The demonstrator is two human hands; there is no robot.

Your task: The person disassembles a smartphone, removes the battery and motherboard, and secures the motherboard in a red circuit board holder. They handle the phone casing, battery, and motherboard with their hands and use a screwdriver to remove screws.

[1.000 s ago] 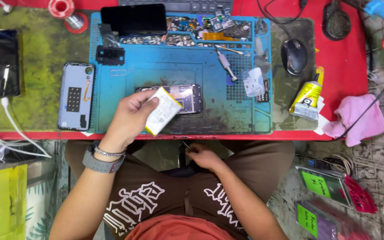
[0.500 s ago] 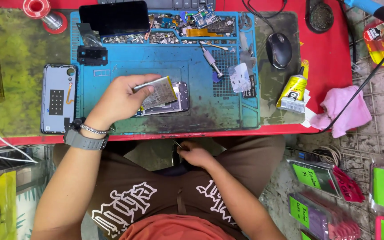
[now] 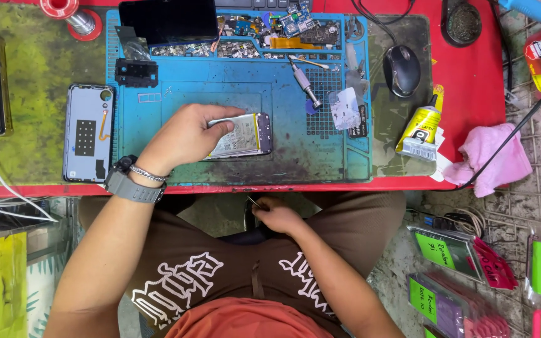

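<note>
Screwdriver [image 3: 305, 84] and glue tube [image 3: 419, 130] lie beside the phone [image 3: 245, 134] under the left hand [image 3: 183, 134]; right hand [image 3: 277, 216] pinches tweezers [image 3: 253, 201].

Even, bright, diffuse light over the whole bench [image 3: 471, 94]; colours saturated, no dim zones on top. Shadows soft and short: a faint one under the left hand [image 3: 183, 134] on the blue mat [image 3: 233, 87], a darker one below the bench's near edge over the lap. Mild glare on the dark screen [image 3: 167, 19] at the mat's far left corner and on the glue tube [image 3: 417, 128]. Focus sharp at centre; slight softening and wide-angle stretch toward frame corners. No motion blur visible on either hand.
</note>
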